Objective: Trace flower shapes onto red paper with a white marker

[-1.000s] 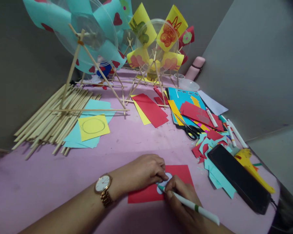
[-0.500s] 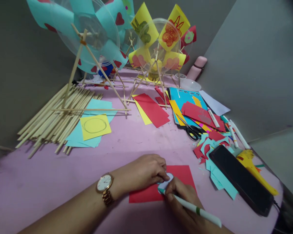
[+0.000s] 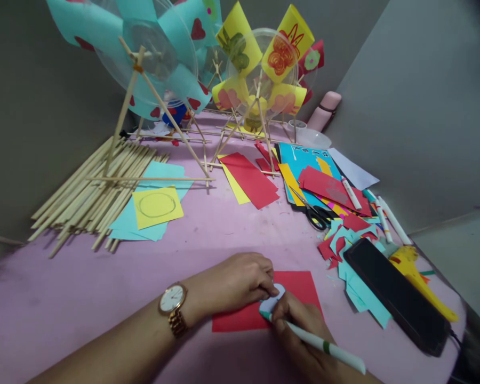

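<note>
A red sheet of paper (image 3: 300, 285) lies on the table beneath both hands. On it rests a small pale paper cutout (image 3: 269, 305) with a rounded end and green ink at its lower edge. My left hand (image 3: 244, 277), with a watch on the wrist, has its fingers bent and closed, pinning the cutout at its upper left. My right hand (image 3: 296, 322) grips a white marker (image 3: 328, 349) with a green band. The marker's green tip touches the cutout's lower edge. Part of the cutout is hidden by my right fingers.
Scissors (image 3: 316, 216), paper scraps (image 3: 358, 288), a phone (image 3: 398, 296) and a yellow glue gun (image 3: 422, 282) lie at right. Wooden sticks (image 3: 88, 197) and a yellow square (image 3: 158, 207) lie at left. Paper pinwheels on stick stands, one yellow (image 3: 240, 53), stand behind.
The whole view has shifted very slightly. Both hands stay in nearly the same place, with the marker tip still at the cutout's lower edge.
</note>
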A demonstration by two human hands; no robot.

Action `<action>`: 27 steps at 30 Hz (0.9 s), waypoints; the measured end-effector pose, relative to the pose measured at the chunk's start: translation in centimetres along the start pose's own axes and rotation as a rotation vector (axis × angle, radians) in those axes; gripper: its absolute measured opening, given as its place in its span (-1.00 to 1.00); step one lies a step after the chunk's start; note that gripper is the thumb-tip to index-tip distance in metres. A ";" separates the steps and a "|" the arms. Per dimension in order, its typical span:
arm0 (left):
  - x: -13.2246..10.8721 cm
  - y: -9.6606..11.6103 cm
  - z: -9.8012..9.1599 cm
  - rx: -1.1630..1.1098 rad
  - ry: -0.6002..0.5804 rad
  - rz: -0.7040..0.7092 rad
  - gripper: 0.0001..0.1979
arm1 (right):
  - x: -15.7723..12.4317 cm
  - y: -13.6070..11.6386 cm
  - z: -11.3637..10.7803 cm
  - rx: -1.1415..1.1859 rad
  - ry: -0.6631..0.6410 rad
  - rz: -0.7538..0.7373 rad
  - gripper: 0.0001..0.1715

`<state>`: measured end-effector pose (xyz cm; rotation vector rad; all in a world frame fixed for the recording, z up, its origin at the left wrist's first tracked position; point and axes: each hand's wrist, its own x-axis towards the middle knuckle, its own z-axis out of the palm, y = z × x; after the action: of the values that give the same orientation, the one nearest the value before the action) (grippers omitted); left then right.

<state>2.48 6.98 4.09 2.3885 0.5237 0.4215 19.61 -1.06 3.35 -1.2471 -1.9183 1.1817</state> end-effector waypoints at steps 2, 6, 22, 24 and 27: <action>0.0 0.1 0.0 0.000 -0.002 -0.004 -0.87 | 0.1 -0.1 0.0 -0.008 0.004 -0.010 -0.79; -0.1 0.3 -0.2 -0.007 -0.013 -0.010 -0.90 | 0.0 -0.2 0.0 -0.045 0.044 -0.026 -0.80; -0.1 0.4 -0.2 -0.013 -0.018 -0.022 -0.93 | -0.3 -0.3 -0.1 -0.029 0.044 -0.002 -0.77; -0.1 0.4 -0.2 -0.016 -0.017 -0.020 -0.92 | -0.2 -0.3 -0.1 -0.052 0.039 -0.007 -0.77; -0.1 0.4 -0.2 -0.021 -0.018 -0.019 -0.91 | -0.1 -0.2 0.0 -0.059 0.038 -0.021 -0.78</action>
<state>2.36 6.76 4.45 2.3631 0.5310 0.3948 19.64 -1.20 3.51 -1.2682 -1.9463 1.0904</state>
